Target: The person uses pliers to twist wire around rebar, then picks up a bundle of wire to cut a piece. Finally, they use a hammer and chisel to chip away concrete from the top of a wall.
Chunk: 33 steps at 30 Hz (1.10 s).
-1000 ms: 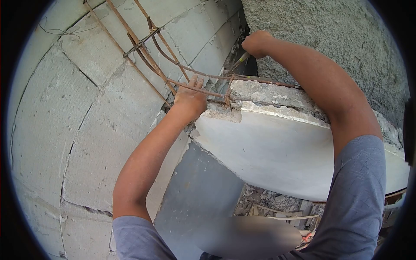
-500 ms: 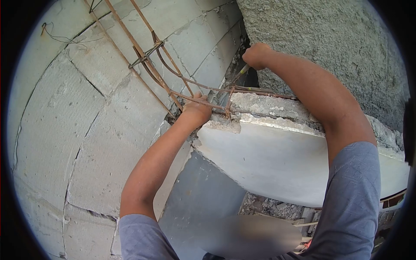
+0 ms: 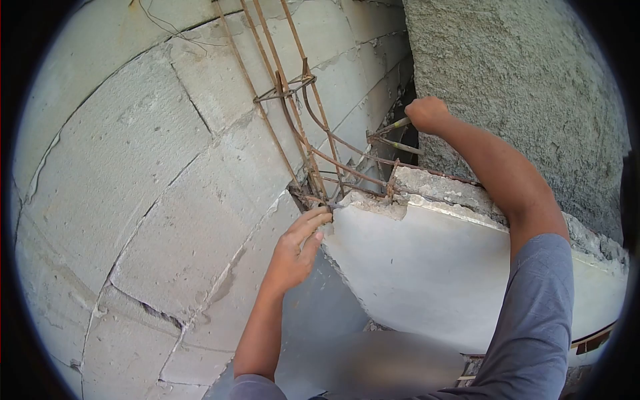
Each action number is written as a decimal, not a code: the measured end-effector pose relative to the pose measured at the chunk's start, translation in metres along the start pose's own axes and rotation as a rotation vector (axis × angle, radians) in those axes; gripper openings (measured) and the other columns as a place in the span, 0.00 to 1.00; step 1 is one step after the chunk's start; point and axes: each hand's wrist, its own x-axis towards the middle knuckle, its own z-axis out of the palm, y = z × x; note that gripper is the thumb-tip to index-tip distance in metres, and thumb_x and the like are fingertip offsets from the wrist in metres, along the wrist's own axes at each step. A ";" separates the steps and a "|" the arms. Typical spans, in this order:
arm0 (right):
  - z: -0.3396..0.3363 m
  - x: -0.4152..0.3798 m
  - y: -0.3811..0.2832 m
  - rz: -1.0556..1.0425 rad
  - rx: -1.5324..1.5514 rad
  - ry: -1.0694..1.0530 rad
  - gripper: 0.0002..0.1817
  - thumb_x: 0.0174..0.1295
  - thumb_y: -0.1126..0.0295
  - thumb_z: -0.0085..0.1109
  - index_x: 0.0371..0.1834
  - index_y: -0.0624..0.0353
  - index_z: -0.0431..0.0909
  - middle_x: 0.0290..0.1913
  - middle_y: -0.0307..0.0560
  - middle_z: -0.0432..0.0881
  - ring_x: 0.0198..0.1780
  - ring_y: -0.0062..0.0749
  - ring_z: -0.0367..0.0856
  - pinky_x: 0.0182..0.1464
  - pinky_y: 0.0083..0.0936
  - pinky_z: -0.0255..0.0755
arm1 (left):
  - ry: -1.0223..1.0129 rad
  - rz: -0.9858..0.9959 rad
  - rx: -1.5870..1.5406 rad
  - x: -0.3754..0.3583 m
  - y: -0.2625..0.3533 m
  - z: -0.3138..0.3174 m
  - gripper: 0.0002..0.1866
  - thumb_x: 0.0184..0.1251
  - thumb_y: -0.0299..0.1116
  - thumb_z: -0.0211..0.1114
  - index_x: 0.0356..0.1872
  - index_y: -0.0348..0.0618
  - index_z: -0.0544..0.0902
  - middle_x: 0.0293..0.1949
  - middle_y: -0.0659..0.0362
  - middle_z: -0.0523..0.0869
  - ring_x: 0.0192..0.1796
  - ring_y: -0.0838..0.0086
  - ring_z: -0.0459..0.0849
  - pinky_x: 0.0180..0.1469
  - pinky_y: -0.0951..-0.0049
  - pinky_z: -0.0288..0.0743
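Observation:
My right hand is closed around one handle of a pair of pincers. Their two worn, yellowish handles are spread apart, and the jaws lie in the dark gap by the block wall. My left hand holds nothing. Its fingers are stretched out, the tips at the broken corner of the white-plastered wall. Just above those fingertips, rusty rebar rods run down into a rough cavity. Bent bars curve from them towards the top of the plastered wall.
A light block wall fills the left side. Rough grey cement render stands at the upper right. A wire stirrup ties the upright rods. Loose thin wire sticks out at the upper left. Below is a grey panel.
My left hand has come away from among the rods, down towards me, and its fingers have opened. The pincers' second handle now shows. The view has shifted, moving the scene right and down.

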 end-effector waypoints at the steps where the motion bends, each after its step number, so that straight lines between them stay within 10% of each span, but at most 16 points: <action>1: -0.002 0.002 0.002 0.052 0.055 0.038 0.12 0.60 0.71 0.55 0.43 0.55 0.86 0.44 0.52 0.87 0.48 0.47 0.87 0.47 0.43 0.81 | 0.063 -0.086 -0.110 -0.039 -0.010 0.004 0.16 0.72 0.24 0.55 0.58 0.37 0.81 0.63 0.49 0.78 0.65 0.64 0.76 0.67 0.67 0.67; 8: -0.054 0.010 0.023 0.374 0.409 0.301 0.12 0.59 0.72 0.54 0.44 0.54 0.84 0.43 0.58 0.85 0.51 0.55 0.82 0.51 0.46 0.76 | -0.013 -0.892 -0.458 -0.318 -0.076 0.047 0.17 0.71 0.32 0.62 0.57 0.35 0.81 0.49 0.53 0.88 0.51 0.73 0.85 0.57 0.74 0.76; 12: -0.102 -0.011 0.060 0.429 0.664 0.421 0.12 0.68 0.64 0.56 0.46 0.56 0.83 0.30 0.50 0.81 0.30 0.40 0.80 0.33 0.37 0.72 | 0.158 -1.156 -0.537 -0.387 -0.079 0.031 0.17 0.69 0.33 0.64 0.54 0.33 0.83 0.46 0.55 0.88 0.50 0.74 0.85 0.55 0.74 0.76; 18: -0.178 -0.147 0.004 0.550 1.532 0.398 0.17 0.74 0.63 0.51 0.61 0.56 0.74 0.22 0.29 0.60 0.19 0.14 0.53 0.18 0.18 0.48 | 0.029 -0.767 -0.537 -0.312 -0.082 0.030 0.15 0.70 0.31 0.63 0.52 0.31 0.83 0.45 0.54 0.88 0.48 0.74 0.85 0.54 0.73 0.76; 24: -0.179 -0.281 -0.068 0.616 1.800 0.263 0.18 0.74 0.63 0.51 0.64 0.56 0.73 0.27 0.31 0.65 0.23 0.15 0.59 0.19 0.15 0.51 | -0.012 -0.104 -0.637 -0.142 0.015 0.017 0.18 0.71 0.30 0.64 0.57 0.31 0.79 0.50 0.53 0.86 0.53 0.70 0.83 0.57 0.70 0.74; 28: -0.150 -0.363 -0.115 0.703 1.864 0.149 0.20 0.74 0.64 0.52 0.65 0.60 0.72 0.24 0.30 0.63 0.20 0.13 0.55 0.19 0.16 0.48 | 0.666 0.471 -0.044 -0.052 0.090 0.026 0.22 0.77 0.37 0.57 0.64 0.33 0.74 0.45 0.53 0.85 0.48 0.69 0.83 0.50 0.69 0.76; 33: -0.124 -0.433 -0.158 0.837 1.990 0.203 0.22 0.73 0.63 0.54 0.66 0.62 0.72 0.27 0.31 0.67 0.23 0.15 0.59 0.22 0.17 0.55 | -0.640 0.086 -0.681 -0.069 0.130 0.111 0.24 0.81 0.42 0.50 0.68 0.36 0.70 0.36 0.58 0.83 0.34 0.76 0.78 0.41 0.74 0.76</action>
